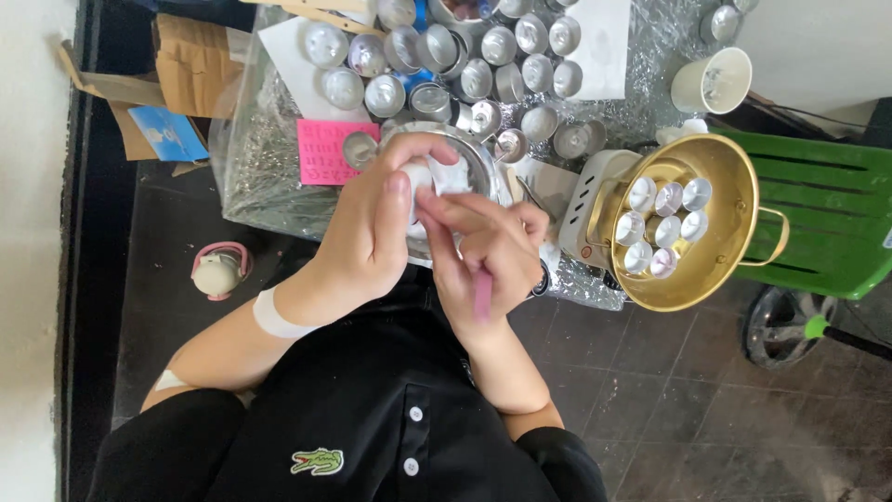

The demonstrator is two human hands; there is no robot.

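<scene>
At the centre of the frame, the left hand (372, 223) has fingers curled and clamped round a small white rounded object (418, 175); thumb and forefinger pinch it from either side. Most of the object is covered, so its make cannot be told. The right hand (483, 256) touches it from the right, forefinger and thumb together on its edge, the other fingers folded over a thin pink stick (482, 296) that points down toward the wrist.

Just behind both hands: a round silver metal bowl (474, 163), contents hidden by the fingers. Upper centre: a crowd of small round silver tin cups (483, 56) on a crinkled foil-covered table (260, 177), some upright, some tipped; whitish fill shows in several, others too glary to judge. Right of centre: a shallow brass-coloured pan with loop handles (734, 223) holding seven small tins with pale fill (664, 228), sitting on a white boxy appliance (585, 209), mostly covered by the pan.

Upper right: a cream cup (714, 81). Right edge: a green plastic chair (827, 214), cut off. Upper centre-left: a pink paper note (325, 149). Left, on dark floor: a small pale rounded item with pink band (219, 270); torn brown cardboard (186, 65) above it.
</scene>
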